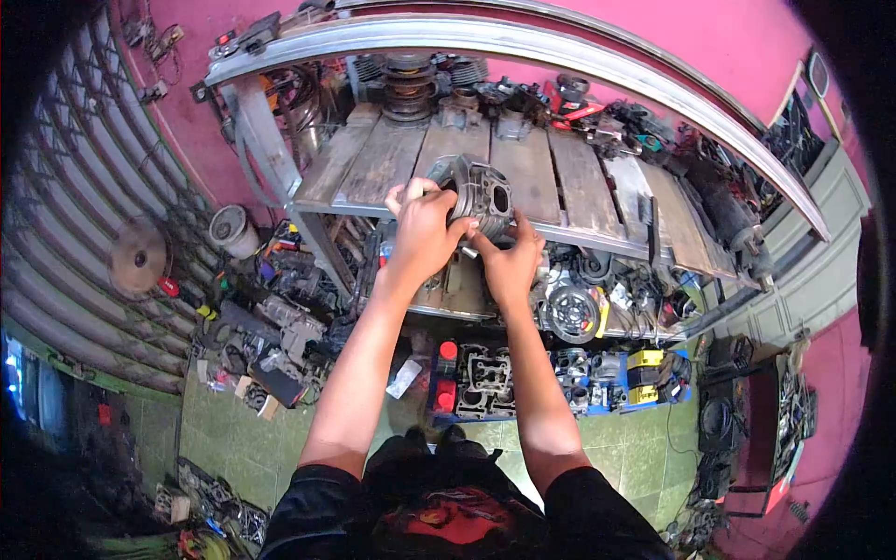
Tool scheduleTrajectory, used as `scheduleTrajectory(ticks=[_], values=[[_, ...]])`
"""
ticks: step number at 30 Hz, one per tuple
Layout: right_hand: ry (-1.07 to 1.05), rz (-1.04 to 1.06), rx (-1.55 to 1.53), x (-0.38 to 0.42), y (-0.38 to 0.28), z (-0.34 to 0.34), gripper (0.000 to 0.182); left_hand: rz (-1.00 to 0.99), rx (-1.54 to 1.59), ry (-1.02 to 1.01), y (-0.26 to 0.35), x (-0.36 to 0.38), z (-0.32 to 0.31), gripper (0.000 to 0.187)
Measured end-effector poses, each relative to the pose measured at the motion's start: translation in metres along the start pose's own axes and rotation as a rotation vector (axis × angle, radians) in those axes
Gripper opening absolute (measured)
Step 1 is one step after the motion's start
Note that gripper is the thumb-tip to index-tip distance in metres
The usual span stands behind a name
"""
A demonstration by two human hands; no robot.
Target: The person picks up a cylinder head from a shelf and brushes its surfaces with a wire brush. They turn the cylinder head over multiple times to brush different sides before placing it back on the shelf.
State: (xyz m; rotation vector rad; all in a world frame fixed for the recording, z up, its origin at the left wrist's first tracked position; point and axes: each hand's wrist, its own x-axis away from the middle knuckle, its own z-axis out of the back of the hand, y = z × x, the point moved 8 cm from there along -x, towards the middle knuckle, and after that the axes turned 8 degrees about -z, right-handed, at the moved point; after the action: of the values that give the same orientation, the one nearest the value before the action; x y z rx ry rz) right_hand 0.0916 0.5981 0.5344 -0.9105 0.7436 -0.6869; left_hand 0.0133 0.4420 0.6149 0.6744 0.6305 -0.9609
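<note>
Both hands grip a grey finned metal engine part that looks like a cylinder head [481, 198], raised at the front edge of a wooden-plank shelf [373, 163]. My left hand [425, 224] wraps its fingers over the left side, thumb toward the lower middle. From below and to the right, my right hand [509, 261] holds the lower edge, fingers curled at its right side. A rectangular opening faces up and right on the part. Its underside and some of my fingertips are hidden.
Stacked metal parts [408, 89] and other engine pieces line the shelf's back. A metal frame beam [523, 35] crosses above. Below, a blue tray [560, 411] holds engine parts beside a yellow box [644, 373]. A white bucket [233, 231] stands left; loose parts crowd the floor.
</note>
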Motion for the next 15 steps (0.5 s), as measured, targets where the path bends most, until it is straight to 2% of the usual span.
scheduleTrajectory(ticks=[6, 8, 15], values=[[-0.092, 0.007, -0.072, 0.004, -0.013, -0.022, 0.09, 0.089, 0.018, -0.019, -0.022, 0.01, 0.01, 0.035], [-0.099, 0.017, -0.07, 0.004, -0.02, -0.031, 0.09, 0.095, 0.011, 0.068, -0.031, 0.011, 0.018, 0.03], [-0.145, 0.051, -0.028, 0.004, -0.052, -0.071, 0.091, 0.102, 0.001, 0.122, -0.083, 0.017, 0.029, 0.032]])
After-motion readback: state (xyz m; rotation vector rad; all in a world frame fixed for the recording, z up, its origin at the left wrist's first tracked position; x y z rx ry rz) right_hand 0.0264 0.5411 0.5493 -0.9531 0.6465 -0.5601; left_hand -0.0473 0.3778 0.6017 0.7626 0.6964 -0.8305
